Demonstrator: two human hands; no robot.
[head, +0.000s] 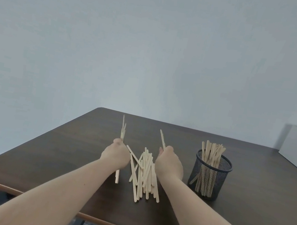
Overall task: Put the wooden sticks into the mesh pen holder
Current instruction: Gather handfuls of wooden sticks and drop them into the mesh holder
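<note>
Your right hand (169,164), fist closed on one upright stick (162,139), sits just left of the mesh pen holder (210,175), lower right; nearer than the left hand (116,154), clutching several sticks (123,129). Loose pile (144,175) lies btwn hands on the surface (56,155).

One head-worn wide-angle view looks forward and down from close above a dark table (249,189); a pale wall (154,53) fills the upper half.
</note>
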